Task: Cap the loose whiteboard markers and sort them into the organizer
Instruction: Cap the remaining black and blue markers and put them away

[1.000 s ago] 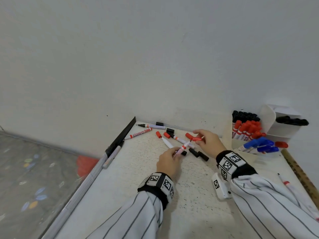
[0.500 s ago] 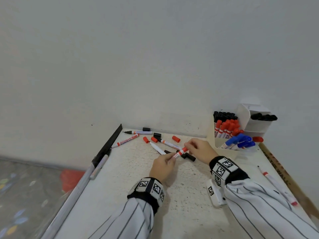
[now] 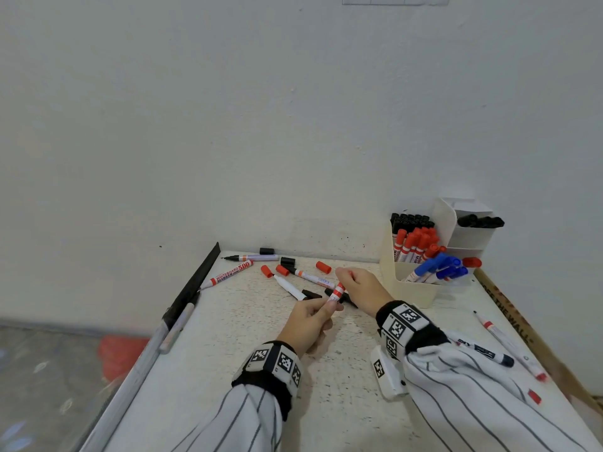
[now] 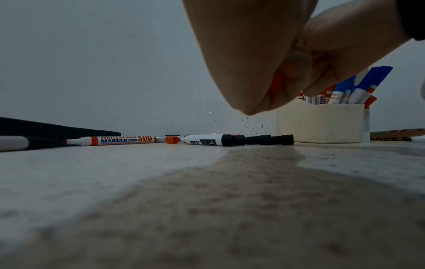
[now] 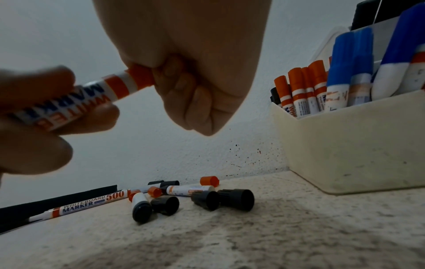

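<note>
Marker (image 3: 338,291) pinched between both hands' grips

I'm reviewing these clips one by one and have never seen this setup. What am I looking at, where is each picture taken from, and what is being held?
No machine: a person in a striped shirt wears one camera on the head and one on each wrist. The head view looks down on a speckled table. The left hand grips the barrel of a red whiteboard marker, while the right hand closes over its red cap end, as the right wrist view shows close up. Loose markers and red and black caps lie behind the hands. The cream organizer to the right holds black, red and blue markers.
</note>
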A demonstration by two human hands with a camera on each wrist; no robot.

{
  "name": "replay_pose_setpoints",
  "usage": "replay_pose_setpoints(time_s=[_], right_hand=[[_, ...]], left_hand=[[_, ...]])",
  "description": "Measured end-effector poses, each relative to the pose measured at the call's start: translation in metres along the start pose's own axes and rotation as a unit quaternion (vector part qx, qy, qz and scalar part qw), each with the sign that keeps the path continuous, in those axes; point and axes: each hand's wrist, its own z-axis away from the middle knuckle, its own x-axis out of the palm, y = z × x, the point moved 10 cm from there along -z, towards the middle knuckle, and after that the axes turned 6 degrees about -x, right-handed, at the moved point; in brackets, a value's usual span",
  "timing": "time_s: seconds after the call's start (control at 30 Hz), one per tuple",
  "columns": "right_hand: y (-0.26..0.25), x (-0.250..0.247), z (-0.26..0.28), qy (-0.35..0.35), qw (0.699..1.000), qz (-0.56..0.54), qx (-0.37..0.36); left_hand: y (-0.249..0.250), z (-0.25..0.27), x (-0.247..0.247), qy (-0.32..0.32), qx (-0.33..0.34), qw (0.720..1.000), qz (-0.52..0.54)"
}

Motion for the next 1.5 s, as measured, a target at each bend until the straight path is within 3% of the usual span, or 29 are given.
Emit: replay_pose_setpoints(time_s=[0.17,0.23,0.33,0.43,0.53,0.6,0.7,0.87,1.03,1.17,1.33,1.4,1.5], right_hand=[[-0.012,0.0,-0.002,-0.047,0.998,0.003,-0.036],[-0.01,-0.002,-0.003,-0.065,0.997,0.027,-0.039],[-0.008,-0.018,-0.004,-0.056,0.997,0.04,-0.044],[-0.01,-0.055,-0.005,0.022,0.999,0.012,-0.048],[-0.016,-0.107,-0.005,0.14,0.988,-0.021,-0.057],[-0.019,-0.141,-0.005,0.211,0.975,0.001,-0.067],[-0.022,-0.182,-0.004,0.277,0.95,0.121,-0.075],[-0.014,-0.21,0.001,0.306,0.932,0.181,-0.068],[-0.006,-0.199,-0.015,0.245,0.941,0.226,-0.053],[0.0,-0.183,-0.028,0.205,0.947,0.245,-0.034],[-0.006,-0.18,-0.035,0.247,0.935,0.251,-0.039],[-0.01,-0.178,-0.035,0.245,0.934,0.257,-0.041],[-0.009,-0.172,-0.034,0.228,0.937,0.261,-0.032]], left_hand=[[0.0,0.002,0.006,-0.027,-0.036,0.997,0.068],[0.003,0.0,0.004,-0.005,-0.019,0.999,0.035],[0.005,-0.003,-0.007,0.064,0.003,0.992,-0.108],[-0.001,-0.012,-0.023,0.136,0.022,0.945,-0.298],[-0.023,-0.022,-0.02,0.105,-0.037,0.878,-0.466],[-0.03,-0.021,-0.021,0.087,-0.077,0.852,-0.51],[-0.027,-0.021,-0.019,0.075,-0.086,0.823,-0.556],[-0.022,-0.024,-0.019,0.091,-0.079,0.797,-0.592],[-0.008,-0.021,-0.029,0.154,-0.087,0.762,-0.624],[-0.003,-0.018,-0.042,0.2,-0.109,0.755,-0.615],[0.0,-0.011,-0.061,0.205,-0.149,0.735,-0.629],[-0.003,-0.01,-0.07,0.204,-0.171,0.751,-0.605],[-0.01,-0.01,-0.076,0.198,-0.184,0.804,-0.53]])
